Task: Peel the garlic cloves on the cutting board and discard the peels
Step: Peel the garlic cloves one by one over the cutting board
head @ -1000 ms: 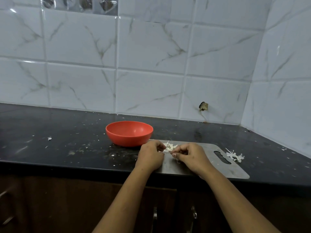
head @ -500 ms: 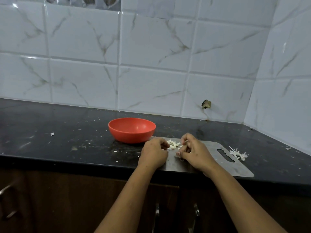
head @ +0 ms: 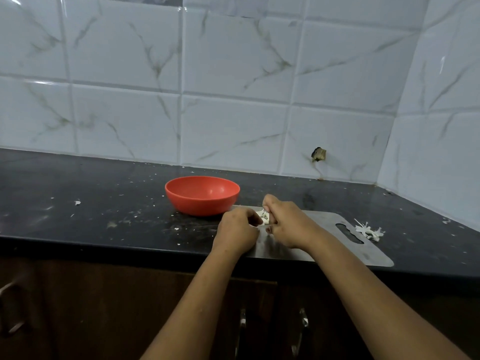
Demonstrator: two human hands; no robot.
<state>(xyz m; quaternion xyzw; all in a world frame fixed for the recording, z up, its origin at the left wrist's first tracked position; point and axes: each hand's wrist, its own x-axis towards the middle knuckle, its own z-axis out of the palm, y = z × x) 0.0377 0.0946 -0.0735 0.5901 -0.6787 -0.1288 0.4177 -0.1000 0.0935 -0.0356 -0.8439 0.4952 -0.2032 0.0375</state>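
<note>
Slip risk: the garlic piece (head: 264, 217) was small and held only by fingertips, so a hard pull could have made it pop out and roll off the cutting board (head: 324, 222).
Edge risk: the board's near edge sat right at the front edge of the black worktop (head: 104, 198), so a dropped clove could have fallen to the floor.
Mess risk: thin peel is light and sticks to fingers, so bits could have landed on the worktop, where small white specks already lay.
Bowl risk: the red bowl (head: 202, 194) stood just beside the left hand (head: 237, 229), so a wide elbow move could have bumped it.
Left hand: its fingers were curled, and its fingertips pinched the left side of the garlic piece.
Right hand: the right hand (head: 291, 224) was curled too and gripped the garlic piece from the right and from above.
Garlic piece: it sat between the two hands, touching both, over the far left part of the board. It was white with dark spots. I could not tell if it was a clove or only peel, or if it rested on the board.
Peel pile: a little heap of white peels (head: 370, 231) lay on the worktop just past the board's handle hole, well apart from both hands.
Bowl inside: it looked empty from here.
</note>
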